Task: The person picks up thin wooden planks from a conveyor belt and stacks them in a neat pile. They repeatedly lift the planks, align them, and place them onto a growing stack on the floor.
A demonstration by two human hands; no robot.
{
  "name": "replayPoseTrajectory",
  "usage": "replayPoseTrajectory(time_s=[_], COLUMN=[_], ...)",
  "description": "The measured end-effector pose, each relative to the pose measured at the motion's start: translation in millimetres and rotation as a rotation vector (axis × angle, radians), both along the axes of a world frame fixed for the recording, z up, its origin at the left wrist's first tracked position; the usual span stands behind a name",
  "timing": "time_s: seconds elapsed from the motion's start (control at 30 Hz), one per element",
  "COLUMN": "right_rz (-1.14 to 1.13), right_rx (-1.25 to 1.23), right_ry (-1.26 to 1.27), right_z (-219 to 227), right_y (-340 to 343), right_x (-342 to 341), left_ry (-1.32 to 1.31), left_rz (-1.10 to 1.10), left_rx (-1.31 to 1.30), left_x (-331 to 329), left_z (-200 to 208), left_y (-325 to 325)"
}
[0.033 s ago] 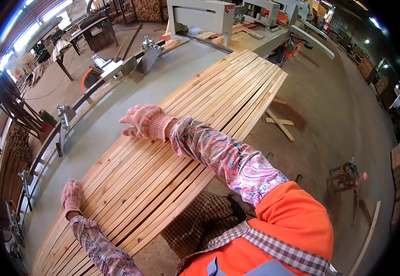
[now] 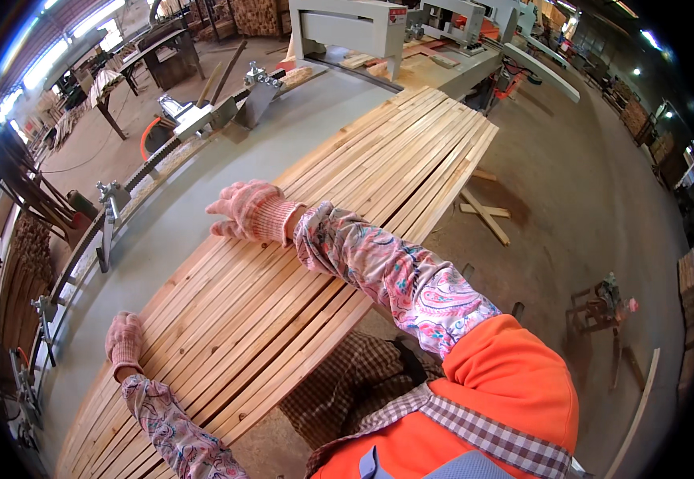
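Observation:
A broad row of long, narrow wooden strips [image 2: 235, 319] lies side by side on a grey machine table, with thin dark gaps between some of them. My left hand [image 2: 125, 342], in a pink knit glove, is closed over the far edge of the row at the lower left, fingers together. Farther along the same edge rests my right hand [image 2: 255, 211], also gloved. Its fingers are bent a little and apart, reaching past the edge over the table, and its palm side is hidden. Patterned sleeves cover both forearms; the right one crosses above the strips.
Along the far side of the grey table [image 2: 179, 203] runs a toothed rail with metal clamps [image 2: 111, 203]. A grey machine frame [image 2: 347, 32] stands at the table's far end. Loose wood pieces [image 2: 486, 214] lie on the floor at right, near a small stand [image 2: 602, 307].

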State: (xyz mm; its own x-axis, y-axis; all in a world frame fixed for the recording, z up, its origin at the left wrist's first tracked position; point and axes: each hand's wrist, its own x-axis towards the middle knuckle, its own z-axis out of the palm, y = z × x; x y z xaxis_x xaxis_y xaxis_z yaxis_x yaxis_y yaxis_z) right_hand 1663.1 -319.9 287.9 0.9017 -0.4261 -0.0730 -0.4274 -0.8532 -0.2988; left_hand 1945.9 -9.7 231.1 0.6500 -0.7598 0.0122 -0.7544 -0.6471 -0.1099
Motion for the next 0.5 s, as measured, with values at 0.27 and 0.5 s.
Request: replayPoseTrajectory(time_s=[0.27,0.5], right_rz=[0.047,-0.016], right_rx=[-0.149,0.055], right_ry=[-0.078,0.249], right_z=[0.8,13.0], right_y=[4.1,-1.8], right_x=[-0.9,-3.3], left_ry=[-0.051,-0.136], left_rz=[0.108,-0.019], left_rx=[-0.179,-0.087], left_x=[17.6,-2.1], left_z=[-3.2,-7.0], left_y=[5.8,-2.2])
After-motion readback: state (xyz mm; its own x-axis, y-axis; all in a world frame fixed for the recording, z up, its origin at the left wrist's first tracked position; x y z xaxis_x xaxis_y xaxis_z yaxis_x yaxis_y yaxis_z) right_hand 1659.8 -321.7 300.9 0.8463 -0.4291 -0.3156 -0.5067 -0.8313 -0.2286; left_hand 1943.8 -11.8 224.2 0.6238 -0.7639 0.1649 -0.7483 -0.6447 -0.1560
